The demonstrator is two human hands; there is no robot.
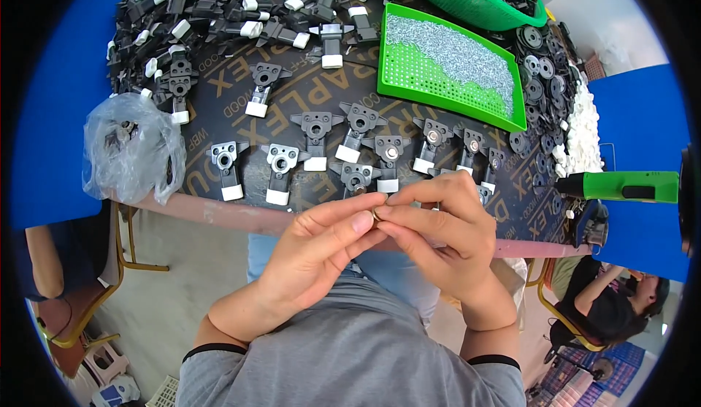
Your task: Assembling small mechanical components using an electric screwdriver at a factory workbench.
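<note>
My left hand (310, 250) and my right hand (454, 233) meet above the table's near edge. Between their fingertips they pinch a small brass-coloured metal ring (376, 216), partly hidden by the fingers. Just beyond lie several black plastic brackets with white ends, such as one bracket (316, 126) and another one (280, 160) farther left. Some hold a round metal piece in the central hole, as in the bracket (391, 148) beyond my fingers. My right hand covers part of the brackets nearest to it.
A green perforated tray (383, 71) holds small silvery screws. Behind it stands a green basket (467, 5). Black parts (241, 2) heap at the far left, above a clear plastic bag (131, 151). Black discs (533, 64), white pieces (582, 129) and a green-and-black tool (621, 186) lie right. Another person (613, 297) sits right.
</note>
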